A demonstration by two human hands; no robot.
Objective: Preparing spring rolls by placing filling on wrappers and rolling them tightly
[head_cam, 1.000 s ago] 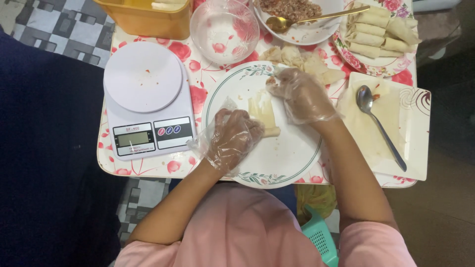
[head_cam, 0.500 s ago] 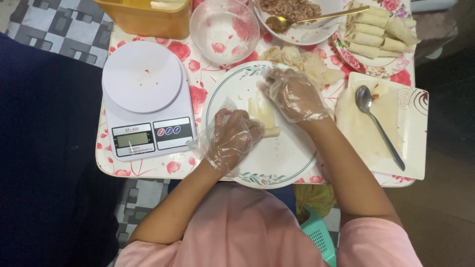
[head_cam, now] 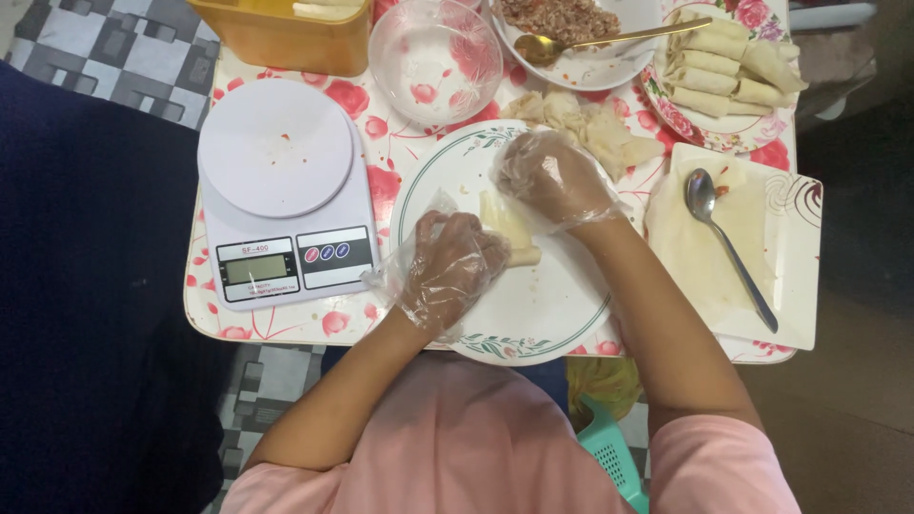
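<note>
Both hands wear clear plastic gloves and work over a round white plate [head_cam: 533, 305] with a green rim. My left hand [head_cam: 449, 268] presses on the near end of a pale rolled wrapper [head_cam: 507, 227] lying on the plate. The fingers of my right hand [head_cam: 550, 177] curl over the roll's far end. Most of the roll is hidden under the two hands.
A white kitchen scale [head_cam: 283, 190] sits left of the plate. Behind are a clear bowl [head_cam: 435, 59], an orange tub [head_cam: 286, 33], a filling dish with a gold spoon [head_cam: 609, 38], a plate of finished rolls [head_cam: 724, 71], loose wrapper scraps [head_cam: 595, 128]. At right, a square plate [head_cam: 790, 247] holds wrappers and a spoon [head_cam: 725, 238].
My right hand has drawn slightly toward the far end of the roll; my left hand stays on the near end. Nothing else on the table has moved.
</note>
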